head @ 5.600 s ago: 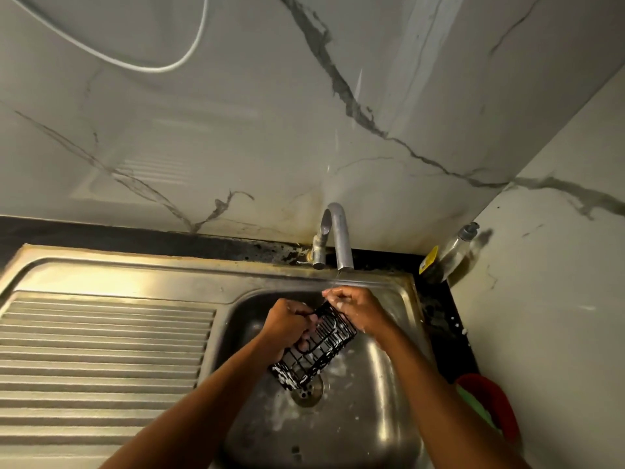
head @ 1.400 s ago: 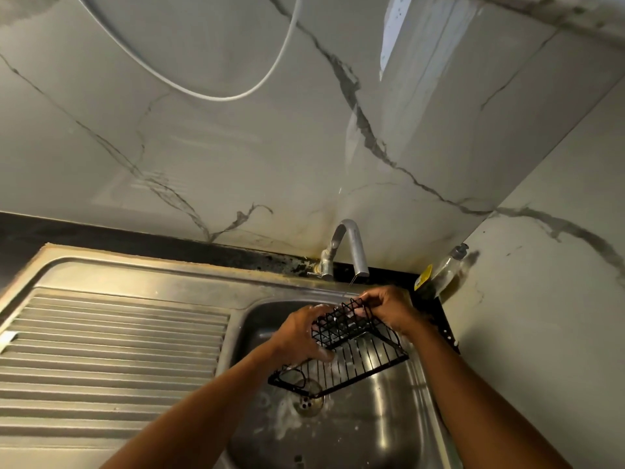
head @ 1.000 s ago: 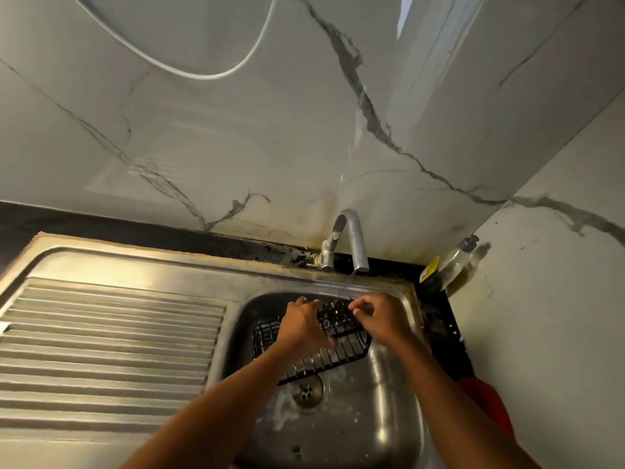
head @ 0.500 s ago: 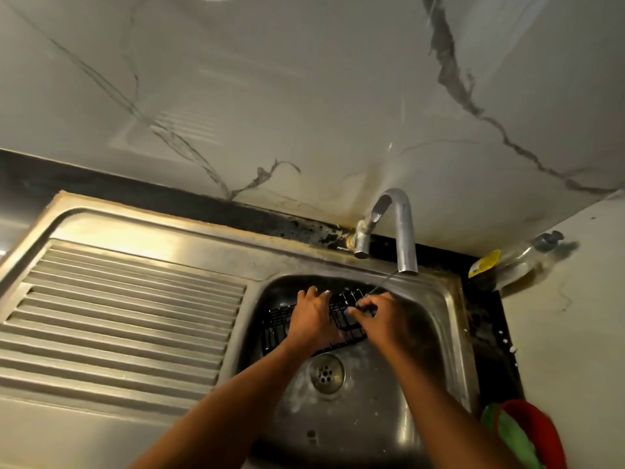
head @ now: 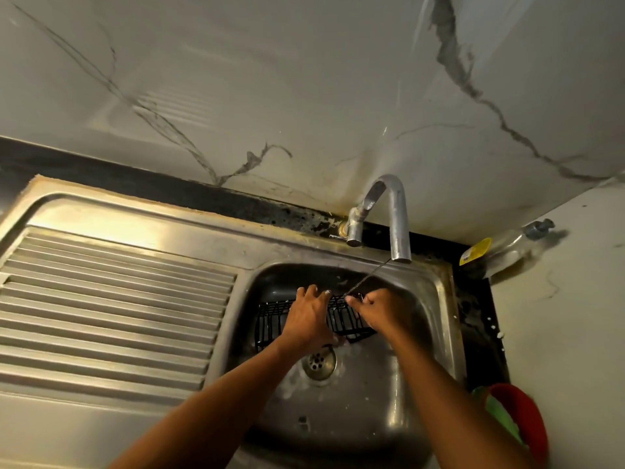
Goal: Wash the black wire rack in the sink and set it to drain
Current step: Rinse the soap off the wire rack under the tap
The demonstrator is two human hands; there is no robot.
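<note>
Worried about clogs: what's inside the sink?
The black wire rack, left hand on it, right hand pinching it, and the uncovered drain. The hands hide the rack's middle.

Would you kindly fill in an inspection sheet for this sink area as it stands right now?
Surface: steel sink, wet, with a ribbed drainboard on its left.
Job's things: black wire rack lies low in the basin behind the drain; a thin stream from the tap lands near its right end.
Clutter: bottle with a yellow label in the corner; a red and green item at the right edge.
Hands: left hand rests across the rack, fingers spread; right hand grips the rack's right end with curled fingers.
Cables: nothing seen.
Surroundings: marble-patterned wall; black counter strip behind the sink.
</note>
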